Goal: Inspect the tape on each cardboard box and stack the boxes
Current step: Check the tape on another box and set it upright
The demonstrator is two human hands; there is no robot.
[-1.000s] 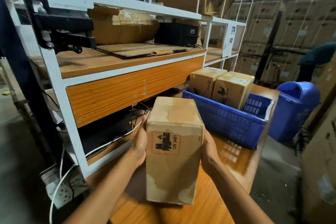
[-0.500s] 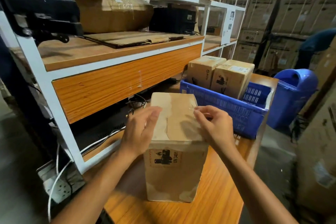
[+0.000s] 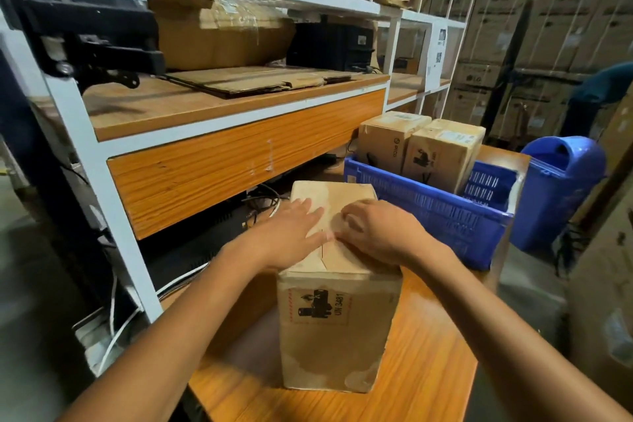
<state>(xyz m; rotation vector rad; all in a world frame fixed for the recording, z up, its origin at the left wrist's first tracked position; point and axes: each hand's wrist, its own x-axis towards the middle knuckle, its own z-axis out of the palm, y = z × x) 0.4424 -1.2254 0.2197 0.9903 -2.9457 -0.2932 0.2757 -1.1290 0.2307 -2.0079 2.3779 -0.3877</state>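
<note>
Hands have slid together atop the cardboard box [image 3: 335, 329], which stands on the table [image 3: 428, 370]. Left hand [image 3: 287, 236] lies flat, presumably steadying it. Right hand [image 3: 380, 236] is curled, fingertips [image 3: 346, 218] probing the tape [image 3: 329, 212], gripping nothing.

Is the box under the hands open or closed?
Closed. The box has its top flaps flat, meeting at a seam, with the left hand and right hand resting on top.
</note>
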